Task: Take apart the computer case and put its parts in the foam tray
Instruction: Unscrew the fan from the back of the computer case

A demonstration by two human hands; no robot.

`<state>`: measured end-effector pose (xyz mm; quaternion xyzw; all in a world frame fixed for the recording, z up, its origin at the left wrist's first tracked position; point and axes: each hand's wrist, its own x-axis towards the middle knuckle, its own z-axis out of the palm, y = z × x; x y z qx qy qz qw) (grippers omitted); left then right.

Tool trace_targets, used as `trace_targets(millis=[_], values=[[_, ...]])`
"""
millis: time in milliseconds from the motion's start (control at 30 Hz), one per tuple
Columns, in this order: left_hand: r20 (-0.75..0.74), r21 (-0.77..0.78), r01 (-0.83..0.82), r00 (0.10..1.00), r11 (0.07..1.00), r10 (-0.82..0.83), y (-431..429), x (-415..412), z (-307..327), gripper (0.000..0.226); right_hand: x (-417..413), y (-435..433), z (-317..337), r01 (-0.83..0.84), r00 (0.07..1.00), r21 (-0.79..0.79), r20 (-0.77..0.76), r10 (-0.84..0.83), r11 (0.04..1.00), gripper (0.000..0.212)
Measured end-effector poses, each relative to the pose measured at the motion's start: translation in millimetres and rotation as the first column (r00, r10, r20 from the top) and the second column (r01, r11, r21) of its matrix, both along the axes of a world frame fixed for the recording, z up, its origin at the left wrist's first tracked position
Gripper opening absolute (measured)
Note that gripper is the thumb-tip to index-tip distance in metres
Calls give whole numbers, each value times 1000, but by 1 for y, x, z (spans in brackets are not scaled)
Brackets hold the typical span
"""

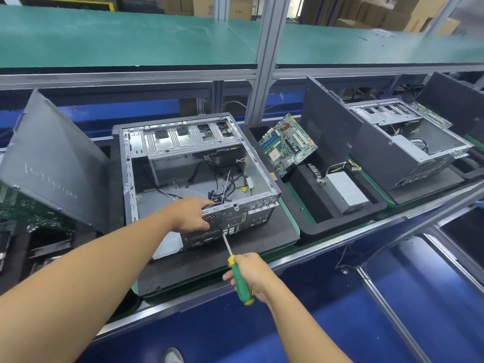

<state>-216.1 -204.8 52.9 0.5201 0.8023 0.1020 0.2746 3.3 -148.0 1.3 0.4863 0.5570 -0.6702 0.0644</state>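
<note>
motherboard point(288, 144) leaning in foam tray point(309, 221) (right of computer case point(199, 169)), side panel point(52, 163) left

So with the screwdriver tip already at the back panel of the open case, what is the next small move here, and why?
Probably turn the screwdriver to back out the screw it is set against. The right hand grips its green handle, the tip meets the back panel of the case, and the left hand braces that panel over the fan grille.
</note>
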Motion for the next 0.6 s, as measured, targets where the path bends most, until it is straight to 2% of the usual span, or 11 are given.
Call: trace_targets(millis=[200, 333, 600], values=[[-9, 2, 15, 1000, 1000, -15, 0, 1, 1, 48, 5, -1, -5, -92, 996, 183, 6, 93, 979, 23], [-4, 1, 17, 1000, 1000, -17, -1, 1, 3, 49, 4, -2, -9, -7, 998, 145, -56, 15, 989, 11], [-4, -14, 15, 1000, 1000, -15, 0, 1, 3, 50, 5, 1, -12, -23, 999, 187, -24, 27, 982, 22]])
